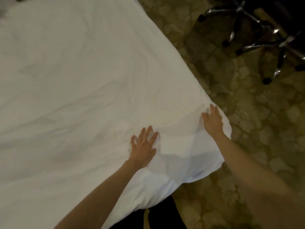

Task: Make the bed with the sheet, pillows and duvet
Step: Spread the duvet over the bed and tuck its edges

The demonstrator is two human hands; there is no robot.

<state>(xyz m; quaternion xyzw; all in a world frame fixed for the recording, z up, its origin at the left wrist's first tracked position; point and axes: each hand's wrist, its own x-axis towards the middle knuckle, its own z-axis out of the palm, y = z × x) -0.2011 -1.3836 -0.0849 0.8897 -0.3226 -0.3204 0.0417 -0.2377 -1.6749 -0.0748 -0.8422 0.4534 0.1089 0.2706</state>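
carpet (247, 121) at right; duvet (74, 80) under l hand (143, 150) & r hand (212, 122), both flat, fingers spread

The duvet (74, 80) is lying flat across the bed, leaving open room over its whole top to the left and far side. The left grip (143, 149) and right grip (212, 121) are pressing flat near the corner, with bare cloth lying between them. Carpet (247, 129) is running open along the right edge, and a chair base (257, 38) is standing well apart at the far right.
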